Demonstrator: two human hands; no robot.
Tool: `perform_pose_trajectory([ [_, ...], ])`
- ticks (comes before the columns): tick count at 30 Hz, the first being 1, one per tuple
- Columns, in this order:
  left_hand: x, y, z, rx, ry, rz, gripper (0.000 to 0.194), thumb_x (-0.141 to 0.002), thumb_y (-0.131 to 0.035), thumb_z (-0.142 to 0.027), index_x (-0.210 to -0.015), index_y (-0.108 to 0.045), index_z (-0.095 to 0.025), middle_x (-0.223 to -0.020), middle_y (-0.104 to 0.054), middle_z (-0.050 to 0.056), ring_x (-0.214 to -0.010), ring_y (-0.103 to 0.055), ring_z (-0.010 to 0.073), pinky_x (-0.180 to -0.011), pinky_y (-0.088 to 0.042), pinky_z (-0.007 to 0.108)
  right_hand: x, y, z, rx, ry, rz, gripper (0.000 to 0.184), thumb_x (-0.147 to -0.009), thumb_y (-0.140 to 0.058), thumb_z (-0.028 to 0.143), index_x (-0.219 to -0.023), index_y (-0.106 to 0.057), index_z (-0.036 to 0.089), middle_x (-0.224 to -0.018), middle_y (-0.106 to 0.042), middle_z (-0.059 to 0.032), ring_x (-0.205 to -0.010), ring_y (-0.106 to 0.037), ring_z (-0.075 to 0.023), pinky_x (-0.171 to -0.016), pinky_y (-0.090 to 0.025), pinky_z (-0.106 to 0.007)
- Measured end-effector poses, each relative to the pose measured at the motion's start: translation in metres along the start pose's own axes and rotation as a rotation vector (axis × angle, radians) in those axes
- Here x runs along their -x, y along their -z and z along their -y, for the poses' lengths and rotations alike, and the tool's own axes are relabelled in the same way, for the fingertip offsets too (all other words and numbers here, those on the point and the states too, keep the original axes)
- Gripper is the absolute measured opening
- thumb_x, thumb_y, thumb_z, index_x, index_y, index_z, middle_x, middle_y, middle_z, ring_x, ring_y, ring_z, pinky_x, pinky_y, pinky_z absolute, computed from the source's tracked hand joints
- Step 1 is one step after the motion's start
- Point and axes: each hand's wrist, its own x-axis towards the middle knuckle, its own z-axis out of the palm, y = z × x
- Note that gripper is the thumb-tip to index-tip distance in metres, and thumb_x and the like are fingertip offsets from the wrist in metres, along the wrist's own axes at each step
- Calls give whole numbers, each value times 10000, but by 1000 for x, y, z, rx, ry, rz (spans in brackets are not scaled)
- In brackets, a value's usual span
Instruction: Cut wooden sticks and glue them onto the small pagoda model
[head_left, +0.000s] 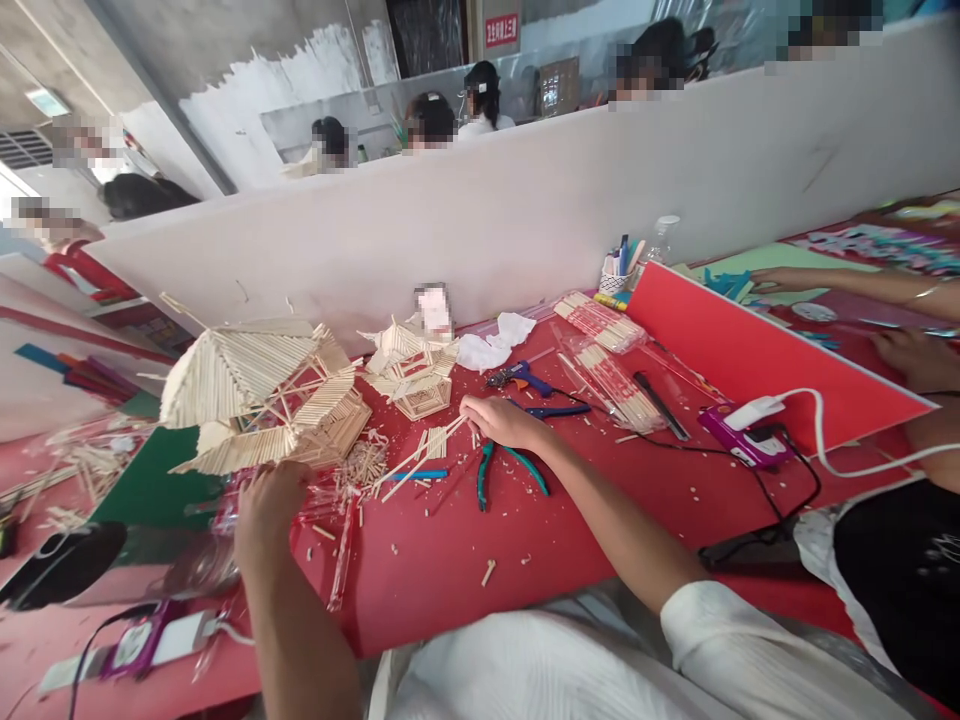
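A large pavilion model [240,370] built of thin wooden sticks stands at the left, its layered roof tilted. My left hand [271,500] is curled close against its lower front edge; whatever the fingers grip is hidden. My right hand [504,420] pinches thin wooden sticks [427,455] that slant down to the left over the table. Just below that hand lie green-handled pliers [486,478], spread apart. Behind it is a smaller stick model [412,370]. A heap of short stick pieces [365,460] lies between my hands, near a blue strip [420,475].
To the right are a blue glue gun [521,376], blue-handled pliers [559,410], packs of sticks [611,385], a black pen-like tool [661,405] and a purple power strip [742,435] with cables. A red board [765,350] separates a co-worker's hands [911,355]. A white partition [525,210] runs behind.
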Motion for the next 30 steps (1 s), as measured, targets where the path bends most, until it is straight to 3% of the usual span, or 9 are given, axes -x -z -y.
perform_pose_trajectory([
  [3,4,2,-5,-74,34,-137,393,-774,-479,-109,-969,-777,-276,-961,-763,77,-1019,-653,297,-915,-469,430,0,0,-1,15,9,-18,232,-1036,-382,276,-848,-501,211,-679,-610,19,-597,-549,-124,-623,-331,-233],
  [8,7,18,-25,-4,-54,-138,356,-779,-473,-137,-990,-733,-257,-934,-769,48,-783,-688,254,-689,-495,322,0,2,-3,57,-10,-40,219,-1028,-402,255,-845,-514,211,-660,-606,19,-599,-555,-129,-613,-319,-234],
  [12,5,24,-57,134,-462,-209,314,-807,-434,-112,-947,-694,-219,-1039,-740,58,-972,-677,229,-783,-499,282,-1,0,-3,88,-23,-39,191,-1022,-424,248,-870,-533,209,-656,-619,18,-610,-572,-133,-626,-325,-232],
  [15,3,19,-83,223,-610,-181,349,-921,-363,-171,-1082,-670,-210,-1076,-727,71,-951,-683,215,-811,-502,293,-1,-3,-3,74,-13,-38,208,-1032,-410,260,-875,-536,209,-667,-632,16,-618,-580,-132,-641,-336,-231],
  [18,-1,9,-101,247,-685,-156,381,-1005,-354,-339,-1253,-609,-204,-1155,-713,101,-1044,-668,242,-890,-489,330,-1,-5,-1,67,5,-61,232,-1041,-394,275,-863,-530,210,-673,-626,19,-614,-571,-128,-644,-339,-230],
  [20,-3,4,-106,269,-692,-113,399,-1013,-361,-403,-1275,-595,-214,-1163,-716,100,-1048,-672,245,-873,-486,322,-2,-5,0,63,8,-87,228,-1041,-394,280,-865,-522,211,-674,-616,22,-610,-565,-127,-640,-341,-229],
  [25,-6,0,-111,339,-665,-30,407,-1030,-304,-429,-1147,-632,-219,-856,-725,55,-793,-689,204,-716,-446,270,-3,-1,1,42,-14,-171,245,-1048,-368,281,-848,-497,218,-658,-601,27,-595,-557,-127,-636,-351,-231],
  [30,-8,-9,-120,306,-604,-62,371,-1024,-324,-430,-1110,-628,-234,-815,-713,54,-762,-685,214,-674,-410,271,-3,5,0,-4,-29,-225,259,-1042,-380,317,-845,-514,216,-661,-615,19,-596,-566,-129,-644,-384,-244],
])
